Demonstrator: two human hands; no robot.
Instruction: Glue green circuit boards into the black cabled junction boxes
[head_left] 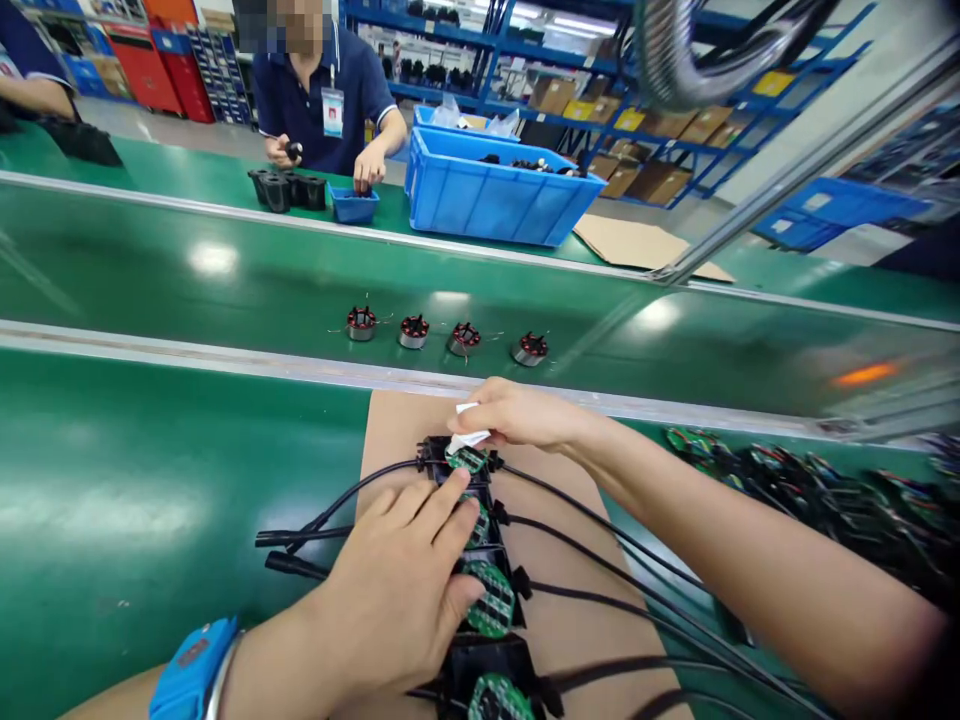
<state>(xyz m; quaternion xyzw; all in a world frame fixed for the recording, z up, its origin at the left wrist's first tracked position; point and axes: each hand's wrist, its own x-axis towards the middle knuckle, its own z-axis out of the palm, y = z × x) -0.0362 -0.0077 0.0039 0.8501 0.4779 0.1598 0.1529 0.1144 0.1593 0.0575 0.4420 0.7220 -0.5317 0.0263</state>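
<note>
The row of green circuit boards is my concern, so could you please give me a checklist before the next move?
1. White piece gripped: ok, in the right hand.
2. White piece over the farthest circuit board: ok.
3. Left hand laid over the black housings: ok.
4. Second-farthest circuit board fully visible: not ok, left hand partly covers it.
5. Farthest circuit board firmly seated: cannot tell, partly hidden.
6. Cardboard under the black housings: ok.

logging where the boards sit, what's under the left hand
Beneath the left hand, two green boards show partly past its fingers and thumb; black cables reach it from the other side. Whatever lies below the palm is covered.
</note>
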